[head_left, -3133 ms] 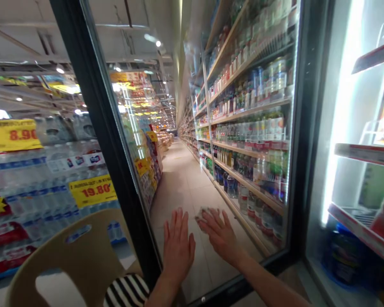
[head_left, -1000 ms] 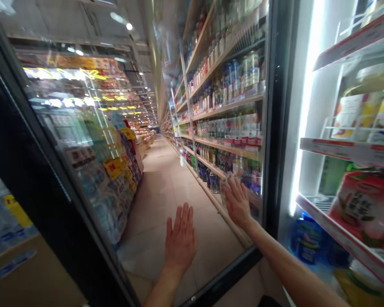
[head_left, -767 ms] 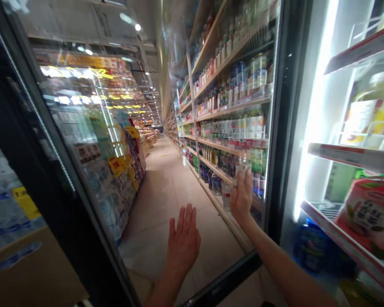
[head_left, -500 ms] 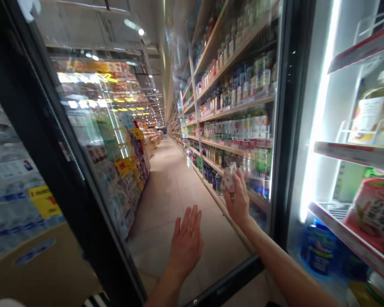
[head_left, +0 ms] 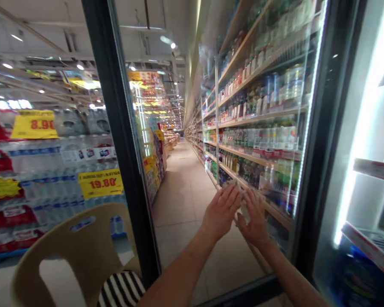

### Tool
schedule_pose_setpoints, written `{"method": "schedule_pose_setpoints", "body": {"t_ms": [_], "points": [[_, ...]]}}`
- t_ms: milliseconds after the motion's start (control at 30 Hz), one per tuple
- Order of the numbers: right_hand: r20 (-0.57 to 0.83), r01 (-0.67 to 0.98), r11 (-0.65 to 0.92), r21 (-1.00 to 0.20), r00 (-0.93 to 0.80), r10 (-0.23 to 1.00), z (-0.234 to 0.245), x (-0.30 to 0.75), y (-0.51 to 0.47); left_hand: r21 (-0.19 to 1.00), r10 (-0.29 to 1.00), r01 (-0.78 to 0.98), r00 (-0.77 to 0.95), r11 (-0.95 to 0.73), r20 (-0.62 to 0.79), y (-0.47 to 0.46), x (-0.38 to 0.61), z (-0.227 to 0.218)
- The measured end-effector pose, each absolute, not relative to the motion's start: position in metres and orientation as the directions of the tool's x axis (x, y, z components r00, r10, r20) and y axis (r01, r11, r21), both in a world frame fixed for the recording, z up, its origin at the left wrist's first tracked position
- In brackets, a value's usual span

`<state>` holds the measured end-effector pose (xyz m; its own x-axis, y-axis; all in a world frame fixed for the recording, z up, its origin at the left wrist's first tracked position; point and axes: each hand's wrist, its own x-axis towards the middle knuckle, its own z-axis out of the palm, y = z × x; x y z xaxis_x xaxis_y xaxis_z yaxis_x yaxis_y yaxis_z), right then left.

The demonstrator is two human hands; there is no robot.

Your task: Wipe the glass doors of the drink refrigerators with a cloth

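Note:
A crumpled whitish cloth (head_left: 233,183) shows above the fingertips of my left hand (head_left: 223,209), in front of a glass door in a black frame (head_left: 123,140). My left hand's fingers are pressed together over the cloth. Close on its right is my right hand (head_left: 254,219), its fingers bent around a lower part of the same cloth. Both hands cover much of the cloth, and whether it touches the glass is hard to tell.
On the left stands a beige chair (head_left: 83,245) with a striped seat, before stacked bottle packs (head_left: 41,166) with yellow price signs. A lit cooler with shelves (head_left: 374,168) is at right. Through the glass appear an aisle floor (head_left: 176,187) and bottle shelves.
My left hand has moved up and right from a flat, free pose onto the cloth beside my right hand. The view has turned left, showing more of the chair and bottle packs.

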<state>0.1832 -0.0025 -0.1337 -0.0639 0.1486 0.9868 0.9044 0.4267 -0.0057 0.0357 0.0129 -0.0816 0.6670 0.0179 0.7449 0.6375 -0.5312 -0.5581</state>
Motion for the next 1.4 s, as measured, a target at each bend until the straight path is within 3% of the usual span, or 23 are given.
{"method": "schedule_pose_setpoints", "body": {"t_ms": [167, 333, 400, 467, 533, 600, 733, 900, 967, 1067, 1133, 1233, 1267, 1333, 1400], "points": [[0.985, 0.931, 0.322, -0.171, 0.158, 0.067, -0.110, 0.187, 0.014, -0.585, -0.028, 0.702, 0.630, -0.406, 0.776, 0.011, 0.014, -0.043], [0.986, 0.950, 0.264, -0.165, 0.150, 0.074, -0.109, 0.168, 0.030, -0.310, 0.032, 0.863, 0.351, -0.399, 0.936, 0.007, -0.041, -0.009], [0.990, 0.959, 0.249, -0.135, 0.118, 0.083, -0.114, 0.165, 0.029, -0.425, 0.036, 0.800, 0.483, -0.425, 0.875, 0.004, -0.051, -0.027], [0.993, 0.969, 0.230, -0.086, 0.066, 0.094, -0.116, 0.167, 0.026, -0.675, -0.033, 0.597, 0.738, -0.433, 0.674, 0.001, -0.054, -0.054], [0.994, 0.976, 0.218, -0.024, 0.001, 0.107, -0.112, 0.172, 0.023, -0.789, -0.074, 0.445, 0.851, -0.424, 0.520, 0.002, -0.053, -0.071], [0.994, 0.974, 0.224, 0.026, -0.048, 0.096, -0.103, 0.176, 0.020, -0.786, -0.071, 0.460, 0.845, -0.413, 0.531, 0.004, -0.051, -0.069], [0.995, 0.966, 0.251, 0.064, -0.080, 0.054, -0.084, 0.170, 0.019, -0.635, -0.007, 0.673, 0.684, -0.380, 0.729, 0.005, -0.052, -0.047], [0.974, 0.942, 0.297, 0.154, -0.196, 0.116, -0.085, 0.157, 0.021, -0.812, -0.072, 0.387, 0.885, -0.437, 0.460, 0.001, -0.067, -0.046], [0.979, 0.947, 0.293, 0.131, -0.170, 0.112, -0.086, 0.158, 0.021, -0.768, -0.016, 0.499, 0.834, -0.403, 0.551, 0.002, -0.072, -0.038], [0.985, 0.955, 0.282, 0.096, -0.132, 0.109, -0.086, 0.160, 0.021, -0.608, 0.030, 0.731, 0.647, -0.309, 0.762, 0.004, -0.077, -0.026], [0.981, 0.950, 0.289, 0.115, -0.154, 0.115, -0.086, 0.160, 0.021, -0.660, 0.013, 0.679, 0.700, -0.323, 0.714, 0.002, -0.079, -0.028], [0.973, 0.944, 0.295, 0.150, -0.194, 0.128, -0.085, 0.160, 0.020, -0.816, -0.041, 0.435, 0.874, -0.380, 0.485, 0.000, -0.080, -0.030], [0.973, 0.944, 0.292, 0.152, -0.196, 0.126, -0.083, 0.161, 0.020, -0.822, -0.043, 0.428, 0.878, -0.376, 0.476, 0.000, -0.081, -0.025], [0.980, 0.950, 0.284, 0.131, -0.167, 0.106, -0.076, 0.163, 0.021, -0.752, -0.023, 0.566, 0.794, -0.337, 0.608, 0.002, -0.081, -0.006], [0.989, 0.956, 0.278, 0.094, -0.122, 0.084, -0.067, 0.164, 0.023, -0.596, -0.003, 0.755, 0.619, -0.273, 0.786, 0.005, -0.081, 0.013]]}}
